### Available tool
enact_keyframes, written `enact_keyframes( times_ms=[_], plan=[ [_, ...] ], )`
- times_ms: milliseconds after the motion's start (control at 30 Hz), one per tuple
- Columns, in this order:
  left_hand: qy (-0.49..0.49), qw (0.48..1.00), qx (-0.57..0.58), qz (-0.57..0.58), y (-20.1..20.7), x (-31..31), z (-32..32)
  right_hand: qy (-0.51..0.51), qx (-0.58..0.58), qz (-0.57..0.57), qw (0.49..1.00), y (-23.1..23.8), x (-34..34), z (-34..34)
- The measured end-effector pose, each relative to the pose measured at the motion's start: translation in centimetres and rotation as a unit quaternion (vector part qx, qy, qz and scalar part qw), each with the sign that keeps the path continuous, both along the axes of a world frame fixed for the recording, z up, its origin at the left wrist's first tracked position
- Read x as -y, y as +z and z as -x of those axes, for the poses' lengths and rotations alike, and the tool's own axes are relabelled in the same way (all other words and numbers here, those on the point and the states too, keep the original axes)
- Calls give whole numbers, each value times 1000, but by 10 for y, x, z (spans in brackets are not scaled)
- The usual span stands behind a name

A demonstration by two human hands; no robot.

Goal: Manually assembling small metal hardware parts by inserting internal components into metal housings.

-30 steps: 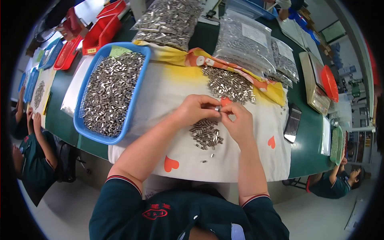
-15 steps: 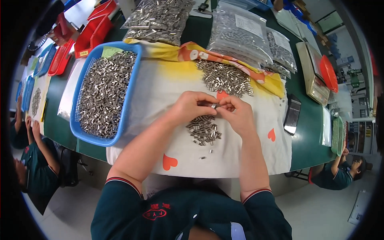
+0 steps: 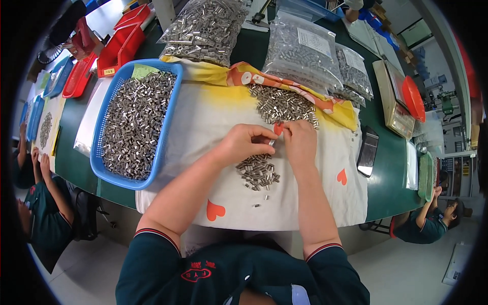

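Note:
A small shiny metal sleeve (image 3: 272, 143) is pinched between the thumb and fingers of my left hand (image 3: 243, 144). Close beside it, my right hand (image 3: 300, 144) has its fingers bent together at the near edge of the far pile of metal sleeves (image 3: 284, 107); what its fingertips hold, if anything, is hidden. A smaller near pile of metal sleeves (image 3: 258, 175) lies below my left hand on the white cloth (image 3: 190, 127). Two loose sleeves rest apart, nearer to me.
A blue basket (image 3: 99, 133) full of metal sleeves stands at left. Bags of metal parts (image 3: 300, 53) line the back behind a rolled yellow cloth (image 3: 208, 74). A phone (image 3: 368, 151) and a scale (image 3: 396, 109) are at right. Other people sit at both sides.
My right hand has left the sleeve that both hands were at and moved forward to the far pile. My left hand keeps the sleeve. The view has shifted slightly.

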State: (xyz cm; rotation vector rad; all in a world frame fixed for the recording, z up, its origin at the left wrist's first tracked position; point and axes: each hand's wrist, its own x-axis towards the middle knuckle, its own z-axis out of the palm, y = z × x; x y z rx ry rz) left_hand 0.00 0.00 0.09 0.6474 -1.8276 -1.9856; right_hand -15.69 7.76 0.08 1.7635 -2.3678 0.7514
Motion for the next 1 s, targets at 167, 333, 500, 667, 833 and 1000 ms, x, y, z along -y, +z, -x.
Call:
enact_keyframes(
  times_ms=[167, 333, 500, 667, 833, 1000],
  plan=[
    [2, 1000, -10, -20, -2, 1, 1, 15, 57, -17, 998, 5, -5, 1],
    [9, 999, -16, -33, -1, 2, -1, 8, 51, -31, 998, 8, -10, -3],
    [35, 989, -56, -136, 2, 6, 0, 50, 412, 23, 909, 27, -17, -14],
    [20, 990, -61, -125, -3, 8, 0, 84, 425, 18, 901, 32, -17, -18],
    [40, 995, -20, -87, 1, 4, 0, 98, 257, 68, 959, 29, -18, -24],
    [60, 993, -25, -100, -3, 3, 0, 108, 150, 128, 974, 24, -15, -27]
  ],
)
